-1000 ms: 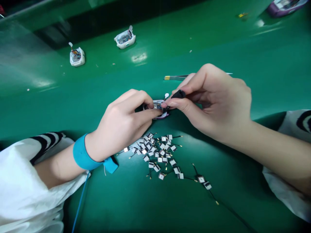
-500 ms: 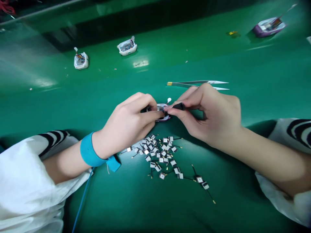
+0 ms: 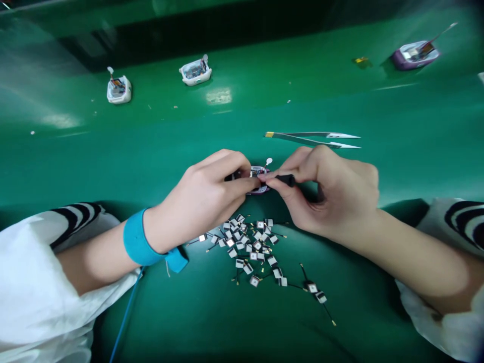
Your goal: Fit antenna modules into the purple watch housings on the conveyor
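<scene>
A small purple-rimmed device housing (image 3: 259,180) with exposed circuitry lies at the centre, and a little white tab (image 3: 268,162) sticks up from it on a thin stalk. My left hand (image 3: 204,190) holds the housing at its left side with thumb and fingers, partly hiding it. My right hand (image 3: 324,194) pinches a slim black-handled tool (image 3: 286,179), whose tip is hidden by my fingers at the housing. Just beyond my right hand lie steel tweezers (image 3: 312,139) with a yellow end, untouched.
Below my hands lies a heap of small square antenna patches (image 3: 245,249) with thin black leads. Several open device housings (image 3: 195,72) stand farther off on the green bench (image 3: 113,151). A blue wrist strap (image 3: 138,239) circles my left wrist, its cord running off downward.
The whole view has shifted slightly as my head moved. My fingertips have drawn closer together over the housing, and the tweezers now show fully beyond my right hand.
</scene>
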The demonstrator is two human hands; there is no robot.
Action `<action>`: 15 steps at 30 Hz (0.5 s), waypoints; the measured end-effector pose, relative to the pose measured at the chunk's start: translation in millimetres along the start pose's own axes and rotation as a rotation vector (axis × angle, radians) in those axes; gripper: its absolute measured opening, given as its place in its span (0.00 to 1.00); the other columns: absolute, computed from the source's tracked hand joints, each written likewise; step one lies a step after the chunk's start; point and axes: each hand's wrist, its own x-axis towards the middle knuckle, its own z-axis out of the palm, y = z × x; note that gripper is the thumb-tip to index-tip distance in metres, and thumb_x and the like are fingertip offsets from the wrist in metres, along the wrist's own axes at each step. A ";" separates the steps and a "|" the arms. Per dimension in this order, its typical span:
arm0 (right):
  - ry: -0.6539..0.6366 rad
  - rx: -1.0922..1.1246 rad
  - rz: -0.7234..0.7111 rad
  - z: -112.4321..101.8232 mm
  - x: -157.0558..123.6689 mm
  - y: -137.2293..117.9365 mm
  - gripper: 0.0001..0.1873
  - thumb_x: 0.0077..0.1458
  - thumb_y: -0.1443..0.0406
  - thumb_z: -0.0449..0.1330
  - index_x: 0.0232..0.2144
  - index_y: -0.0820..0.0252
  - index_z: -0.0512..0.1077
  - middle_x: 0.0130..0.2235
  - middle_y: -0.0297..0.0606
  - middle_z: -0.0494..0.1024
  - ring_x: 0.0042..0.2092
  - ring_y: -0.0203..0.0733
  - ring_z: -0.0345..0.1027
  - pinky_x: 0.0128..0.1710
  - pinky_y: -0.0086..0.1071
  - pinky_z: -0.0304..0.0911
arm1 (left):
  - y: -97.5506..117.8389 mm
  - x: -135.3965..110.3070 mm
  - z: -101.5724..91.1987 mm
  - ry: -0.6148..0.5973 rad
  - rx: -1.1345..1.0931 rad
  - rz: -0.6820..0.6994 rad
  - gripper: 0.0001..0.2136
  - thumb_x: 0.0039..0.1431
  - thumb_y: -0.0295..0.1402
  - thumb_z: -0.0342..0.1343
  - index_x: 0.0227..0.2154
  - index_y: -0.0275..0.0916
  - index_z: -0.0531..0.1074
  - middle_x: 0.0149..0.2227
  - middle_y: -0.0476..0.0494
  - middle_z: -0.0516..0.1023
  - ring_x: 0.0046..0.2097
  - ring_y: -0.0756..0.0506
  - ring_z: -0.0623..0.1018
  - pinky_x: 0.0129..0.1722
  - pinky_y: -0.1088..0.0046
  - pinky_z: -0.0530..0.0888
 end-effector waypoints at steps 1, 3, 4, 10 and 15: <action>0.000 -0.003 0.000 0.1 0.1 -0.6 0.14 0.49 0.68 0.55 0.22 0.56 0.51 0.23 0.29 0.68 0.23 0.31 0.63 0.20 0.25 0.57 | -0.4 0.0 -0.2 0.000 -0.003 -0.001 0.10 0.58 0.27 0.44 0.28 0.39 0.71 0.34 0.46 0.70 0.38 0.48 0.71 0.35 0.73 0.70; 0.007 -0.009 -0.009 1.3 0.4 -1.8 0.14 0.49 0.69 0.55 0.22 0.56 0.51 0.23 0.28 0.68 0.23 0.31 0.62 0.20 0.25 0.56 | -1.9 0.0 -0.4 0.001 -0.003 0.007 0.10 0.58 0.27 0.44 0.28 0.39 0.71 0.34 0.45 0.70 0.38 0.47 0.71 0.35 0.72 0.70; 0.009 -0.015 -0.012 2.3 0.6 -2.3 0.14 0.49 0.69 0.55 0.22 0.56 0.51 0.22 0.29 0.68 0.23 0.31 0.62 0.19 0.25 0.56 | -2.5 0.0 -0.2 0.004 -0.003 0.016 0.10 0.58 0.27 0.45 0.28 0.38 0.71 0.33 0.45 0.70 0.38 0.47 0.71 0.35 0.72 0.70; 0.120 0.323 0.107 -1.9 4.9 3.5 0.12 0.50 0.68 0.53 0.24 0.55 0.51 0.24 0.30 0.67 0.25 0.33 0.66 0.21 0.26 0.59 | 7.3 0.6 -4.5 0.000 0.009 0.030 0.10 0.57 0.27 0.45 0.35 0.37 0.72 0.34 0.44 0.70 0.37 0.48 0.69 0.37 0.71 0.69; 0.038 0.373 0.192 -34.7 7.8 12.3 0.05 0.52 0.68 0.52 0.30 0.56 0.56 0.27 0.31 0.66 0.24 0.31 0.63 0.22 0.26 0.59 | 19.9 2.2 -30.6 -0.104 -0.180 -0.172 0.21 0.57 0.25 0.43 0.54 0.36 0.56 0.37 0.44 0.70 0.32 0.51 0.69 0.33 0.74 0.69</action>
